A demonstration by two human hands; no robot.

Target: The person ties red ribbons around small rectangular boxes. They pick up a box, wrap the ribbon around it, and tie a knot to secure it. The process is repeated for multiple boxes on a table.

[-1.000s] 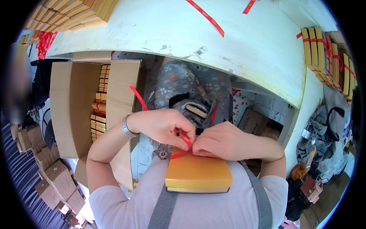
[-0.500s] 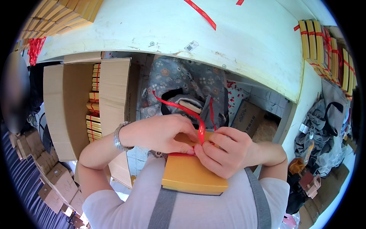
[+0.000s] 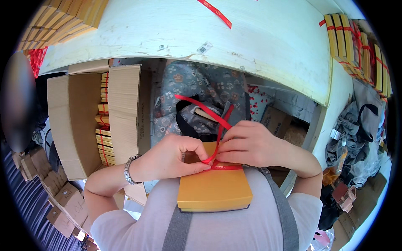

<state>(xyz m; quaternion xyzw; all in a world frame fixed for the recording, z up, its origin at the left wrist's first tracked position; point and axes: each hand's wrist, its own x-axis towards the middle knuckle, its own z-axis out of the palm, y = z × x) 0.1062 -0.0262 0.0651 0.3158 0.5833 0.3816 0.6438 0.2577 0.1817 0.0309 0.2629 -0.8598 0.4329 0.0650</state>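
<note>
A gold-yellow box rests against my body, with a red ribbon running across its top. My left hand is closed, thumb and forefinger pinching the ribbon at the box's middle. Just to the right, my right hand has its fingers curled on another stretch of ribbon, standing up from the box. Loose ribbon ends rise beyond both hands, above the flowered grey apron cloth. The right fingertips partly hide the crossing of the ribbon.
A cardboard carton on the left holds several ribboned gold boxes. Across the far side runs a white table with a loose ribbon strip. Gold boxes are stacked far left, and ribbon-tied ones far right. Bags hang at right.
My hands have moved slightly apart: the left went down and left, the right up. The ribbon now forms a loop between them, and more of the band across the box shows.
</note>
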